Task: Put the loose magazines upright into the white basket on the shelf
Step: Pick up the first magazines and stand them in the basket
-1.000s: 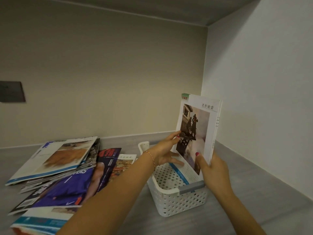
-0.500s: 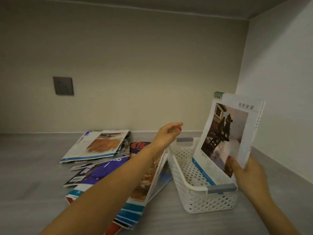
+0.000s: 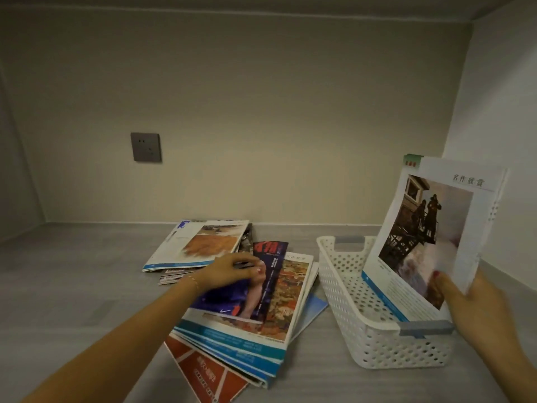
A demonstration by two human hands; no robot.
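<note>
While held, magazine (image 3: 430,237) in basket (image 3: 348,289).

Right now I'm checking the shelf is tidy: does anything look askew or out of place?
Yes. The loose magazines lie fanned in a crooked heap left of the white basket, covers at different angles. The one magazine in the basket leans rather than standing straight, steadied by the right hand. The left hand rests on the heap.

The upright magazine (image 3: 436,228) carries a Chinese heading, 名作欣赏, at its top right. A Nike swoosh shows on the blue shorts of the sports magazine (image 3: 232,301). Other print is too blurred.
</note>
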